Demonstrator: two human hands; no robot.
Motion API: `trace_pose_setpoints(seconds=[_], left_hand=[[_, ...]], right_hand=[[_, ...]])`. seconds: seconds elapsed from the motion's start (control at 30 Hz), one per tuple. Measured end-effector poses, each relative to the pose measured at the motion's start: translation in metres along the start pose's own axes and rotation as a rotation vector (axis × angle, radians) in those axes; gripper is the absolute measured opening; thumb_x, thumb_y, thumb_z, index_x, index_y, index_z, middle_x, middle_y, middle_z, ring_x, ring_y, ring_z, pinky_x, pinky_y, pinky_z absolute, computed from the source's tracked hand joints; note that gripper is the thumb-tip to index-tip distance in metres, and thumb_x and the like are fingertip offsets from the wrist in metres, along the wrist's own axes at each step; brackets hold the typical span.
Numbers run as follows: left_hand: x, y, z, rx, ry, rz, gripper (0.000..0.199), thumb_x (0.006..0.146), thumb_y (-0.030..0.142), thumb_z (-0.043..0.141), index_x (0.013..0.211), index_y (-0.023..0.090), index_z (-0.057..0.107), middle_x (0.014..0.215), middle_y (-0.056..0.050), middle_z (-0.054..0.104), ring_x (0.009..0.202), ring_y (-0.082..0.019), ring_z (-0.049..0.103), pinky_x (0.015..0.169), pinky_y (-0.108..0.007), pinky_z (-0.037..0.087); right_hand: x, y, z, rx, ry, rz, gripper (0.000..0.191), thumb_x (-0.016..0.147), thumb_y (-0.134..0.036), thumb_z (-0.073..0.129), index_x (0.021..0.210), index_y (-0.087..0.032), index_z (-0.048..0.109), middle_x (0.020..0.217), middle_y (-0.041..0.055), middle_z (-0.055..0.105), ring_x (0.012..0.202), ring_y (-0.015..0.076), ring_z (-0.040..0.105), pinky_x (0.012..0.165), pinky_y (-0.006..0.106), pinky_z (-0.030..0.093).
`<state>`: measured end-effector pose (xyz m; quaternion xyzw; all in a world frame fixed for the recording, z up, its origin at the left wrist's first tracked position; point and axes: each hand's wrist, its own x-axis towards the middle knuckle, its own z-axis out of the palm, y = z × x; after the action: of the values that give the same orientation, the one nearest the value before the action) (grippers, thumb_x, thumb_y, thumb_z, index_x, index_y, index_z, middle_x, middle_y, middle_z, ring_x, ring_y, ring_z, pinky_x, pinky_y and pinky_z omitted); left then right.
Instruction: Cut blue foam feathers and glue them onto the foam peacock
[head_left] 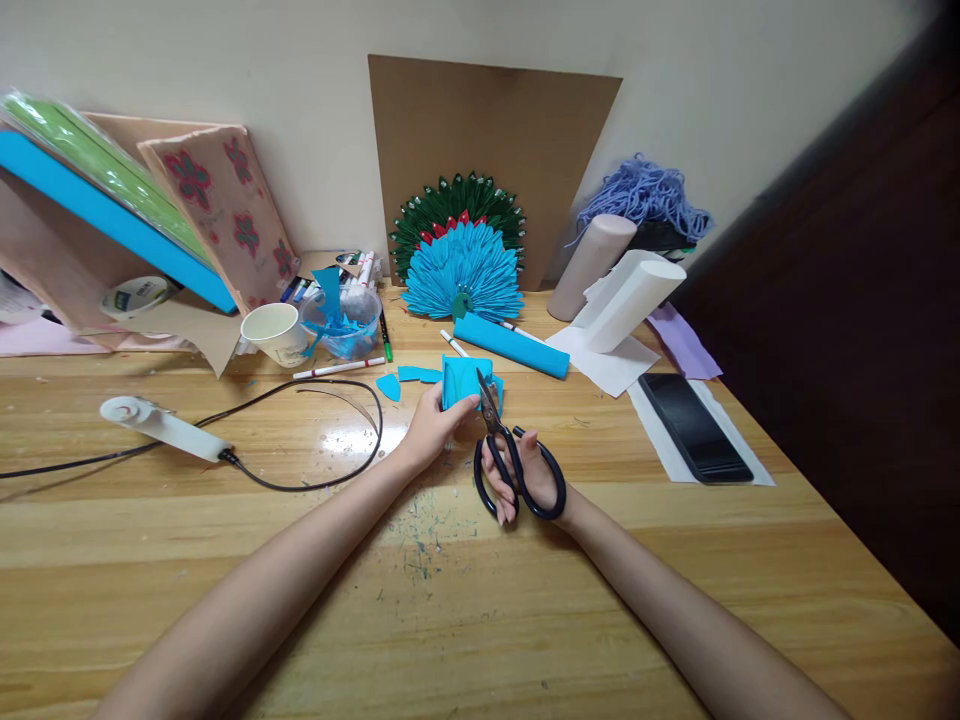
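My left hand (pixel 436 425) grips a folded piece of blue crepe paper (pixel 459 378) above the middle of the table, thumb across its front. In my right hand (pixel 517 470) are black-handled scissors (pixel 493 418), with fingers through the loops. Their blades point up and away, against the right part of the blue paper; whether they are cutting into it I cannot make out. Just left of the paper lie a blue petal-shaped piece (pixel 388 387) and a blue strip (pixel 420 374). A roll of blue crepe paper (pixel 512 345) rests behind my hands.
A brown cardboard sheet (pixel 495 120) with a blue, red and green paper fan (pixel 463 265) leans on the wall. Leftward stand a paper cup (pixel 274 333), a tub of blue scraps (pixel 349 335) and a corded white glue gun (pixel 165 428). A phone (pixel 695 428) and white roll (pixel 636 300) lie right.
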<state>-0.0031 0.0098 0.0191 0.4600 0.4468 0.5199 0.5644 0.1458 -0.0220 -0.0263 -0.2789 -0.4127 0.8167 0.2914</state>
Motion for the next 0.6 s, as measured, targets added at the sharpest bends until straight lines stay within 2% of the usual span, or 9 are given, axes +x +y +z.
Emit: trace_pose_setpoints(seconds=[0.17, 0.27, 0.37, 0.6], left_hand=[[0.002, -0.003, -0.001, -0.008, -0.009, 0.007, 0.033, 0.062, 0.04, 0.07, 0.053, 0.019, 0.046, 0.048, 0.004, 0.039, 0.047, -0.009, 0.031, 0.046, -0.024, 0.025], [0.003, -0.006, -0.002, -0.017, -0.041, 0.001, 0.037, 0.068, 0.04, 0.064, 0.05, 0.019, 0.04, 0.046, 0.004, 0.036, 0.046, -0.008, 0.03, 0.046, -0.023, 0.023], [0.004, -0.007, -0.003, -0.035, -0.039, -0.017, 0.037, 0.072, 0.04, 0.059, 0.05, 0.019, 0.038, 0.044, 0.004, 0.036, 0.045, -0.008, 0.03, 0.046, -0.024, 0.022], [0.004, -0.007, -0.003, -0.018, -0.075, -0.02, 0.033, 0.069, 0.038, 0.06, 0.054, 0.019, 0.04, 0.046, 0.005, 0.036, 0.044, -0.008, 0.029, 0.046, -0.024, 0.021]], right_hand=[[0.006, 0.016, -0.016, 0.108, -0.077, -0.005, 0.065, 0.064, -0.083, 0.039, 0.076, -0.019, 0.043, 0.037, -0.0073, 0.049, 0.026, 0.0128, 0.049, 0.028, 0.023, 0.044], [0.006, 0.017, -0.017, 0.128, -0.079, -0.007, 0.062, 0.067, -0.08, 0.04, 0.076, -0.019, 0.043, 0.036, -0.0078, 0.049, 0.025, 0.0123, 0.048, 0.028, 0.022, 0.043], [0.004, 0.01, -0.009, 0.088, -0.037, -0.022, 0.065, 0.061, -0.084, 0.04, 0.073, -0.02, 0.042, 0.034, -0.0081, 0.047, 0.024, 0.012, 0.046, 0.026, 0.022, 0.042], [-0.005, -0.011, 0.013, -0.037, 0.111, -0.071, 0.076, 0.053, -0.09, 0.03, 0.073, -0.018, 0.045, 0.038, -0.0072, 0.047, 0.027, 0.0105, 0.048, 0.033, 0.024, 0.047]])
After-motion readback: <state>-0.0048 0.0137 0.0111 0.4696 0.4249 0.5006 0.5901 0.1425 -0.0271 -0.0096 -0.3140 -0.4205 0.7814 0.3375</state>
